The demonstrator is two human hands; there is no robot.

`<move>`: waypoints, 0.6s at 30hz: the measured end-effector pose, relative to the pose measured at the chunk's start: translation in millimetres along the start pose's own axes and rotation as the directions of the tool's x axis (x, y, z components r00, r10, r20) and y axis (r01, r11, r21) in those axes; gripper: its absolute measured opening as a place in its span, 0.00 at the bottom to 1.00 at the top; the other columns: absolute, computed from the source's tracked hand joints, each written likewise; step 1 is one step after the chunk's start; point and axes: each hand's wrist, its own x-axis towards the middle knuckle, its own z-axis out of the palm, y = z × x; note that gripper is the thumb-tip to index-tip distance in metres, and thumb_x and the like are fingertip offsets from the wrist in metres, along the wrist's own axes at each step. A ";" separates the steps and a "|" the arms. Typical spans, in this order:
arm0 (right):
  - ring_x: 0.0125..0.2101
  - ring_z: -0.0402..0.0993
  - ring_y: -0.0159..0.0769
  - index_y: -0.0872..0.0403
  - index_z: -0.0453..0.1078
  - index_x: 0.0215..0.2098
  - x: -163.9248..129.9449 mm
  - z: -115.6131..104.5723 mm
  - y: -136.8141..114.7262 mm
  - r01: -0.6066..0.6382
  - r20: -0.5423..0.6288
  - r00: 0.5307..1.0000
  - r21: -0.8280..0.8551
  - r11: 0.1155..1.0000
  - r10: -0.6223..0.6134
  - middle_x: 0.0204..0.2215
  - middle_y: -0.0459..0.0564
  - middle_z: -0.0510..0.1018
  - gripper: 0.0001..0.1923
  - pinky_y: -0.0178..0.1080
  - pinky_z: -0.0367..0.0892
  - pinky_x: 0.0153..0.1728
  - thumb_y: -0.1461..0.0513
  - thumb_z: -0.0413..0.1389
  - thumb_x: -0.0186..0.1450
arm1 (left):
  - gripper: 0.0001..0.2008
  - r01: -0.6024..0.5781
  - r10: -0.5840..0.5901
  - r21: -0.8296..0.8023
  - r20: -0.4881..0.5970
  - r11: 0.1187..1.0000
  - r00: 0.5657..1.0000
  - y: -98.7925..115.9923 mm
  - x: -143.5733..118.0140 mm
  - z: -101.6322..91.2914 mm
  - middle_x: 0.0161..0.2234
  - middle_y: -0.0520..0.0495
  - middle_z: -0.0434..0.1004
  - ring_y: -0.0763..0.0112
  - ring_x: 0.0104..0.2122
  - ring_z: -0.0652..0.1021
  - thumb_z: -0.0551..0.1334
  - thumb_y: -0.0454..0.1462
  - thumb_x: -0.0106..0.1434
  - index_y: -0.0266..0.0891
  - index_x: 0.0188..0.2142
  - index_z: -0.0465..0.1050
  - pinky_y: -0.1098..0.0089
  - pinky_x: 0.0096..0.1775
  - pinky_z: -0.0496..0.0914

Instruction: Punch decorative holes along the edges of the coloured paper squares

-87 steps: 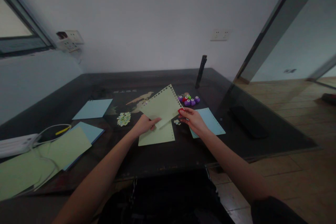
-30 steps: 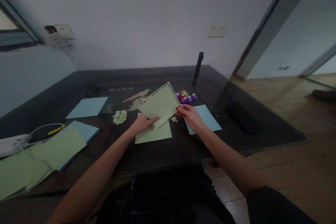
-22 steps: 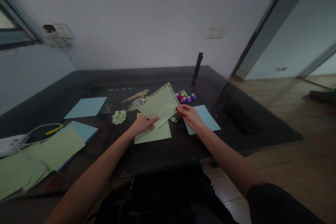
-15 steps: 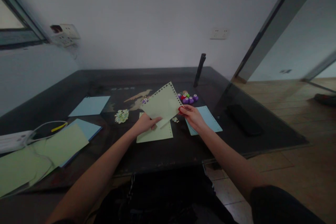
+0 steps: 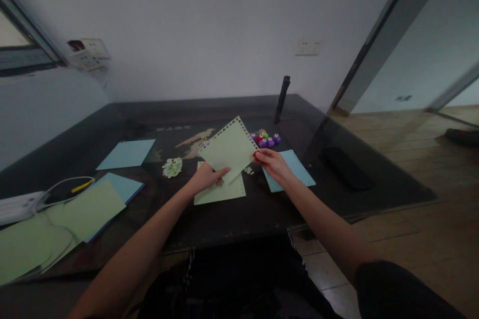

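Observation:
My left hand (image 5: 207,178) pinches the lower left of a pale green sheet of paper (image 5: 232,144), thumb on top. Punched holes run along two of its edges. My right hand (image 5: 276,164) is closed around a small red craft punch (image 5: 257,155) at the sheet's right corner. Beneath lies another pale green sheet (image 5: 220,195), partly covered by the held one. A few tiny paper cutouts (image 5: 249,171) are scattered between the sheets, and a larger pile of cutouts (image 5: 172,167) sits to the left. Several purple, red and green craft punches (image 5: 265,140) cluster behind my right hand.
Blue sheets lie on the dark table (image 5: 224,224): one at right (image 5: 299,174), another at left (image 5: 127,153). Green paper (image 5: 93,204), a white power strip (image 5: 18,207) and its cable are at far left. A black stick-like object (image 5: 282,99) stands behind; a black case (image 5: 346,168) lies right.
The camera view has shifted slightly. Both hands, the held sheet and the red punch stay almost in the same place relative to each other.

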 end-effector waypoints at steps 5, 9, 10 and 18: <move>0.26 0.71 0.29 0.55 0.75 0.27 1.0 -2.3 -0.6 -0.011 0.012 1.000 -0.026 1.000 0.011 0.25 0.45 0.77 0.15 0.37 0.66 0.37 0.58 0.70 0.44 | 0.18 -0.037 0.037 0.003 -0.004 0.999 0.999 1.0 -0.4 -1.6 0.12 0.53 0.65 0.75 0.16 0.67 0.58 0.45 0.60 0.37 0.19 0.65 0.72 0.29 0.65; 0.27 0.72 0.30 0.55 0.75 0.28 1.6 -3.2 0.2 -0.022 0.014 1.000 -0.027 0.999 0.022 0.26 0.46 0.77 0.15 0.38 0.67 0.39 0.58 0.69 0.44 | 0.18 -0.037 0.037 0.004 -0.008 0.999 0.999 2.8 -1.1 -2.2 0.12 0.52 0.66 0.75 0.17 0.68 0.57 0.44 0.60 0.37 0.18 0.65 0.72 0.30 0.66; 0.28 0.72 0.30 0.55 0.75 0.28 1.6 -3.2 0.2 -0.023 0.014 1.000 -0.020 1.000 0.023 0.26 0.46 0.77 0.15 0.38 0.67 0.39 0.58 0.69 0.44 | 0.18 -0.035 0.035 -0.002 -0.010 0.999 0.999 2.7 -1.0 -2.2 0.12 0.52 0.66 0.75 0.17 0.68 0.57 0.44 0.60 0.37 0.18 0.65 0.72 0.30 0.66; 0.29 0.75 0.32 0.55 0.75 0.29 0.0 -2.8 -3.7 -0.070 0.021 0.997 0.015 0.997 0.070 0.29 0.48 0.79 0.15 0.38 0.69 0.40 0.59 0.69 0.45 | 0.16 -0.051 0.050 -0.056 -0.024 0.997 0.998 0.1 1.2 -6.4 0.12 0.53 0.64 0.75 0.15 0.66 0.58 0.43 0.60 0.37 0.20 0.65 0.72 0.26 0.64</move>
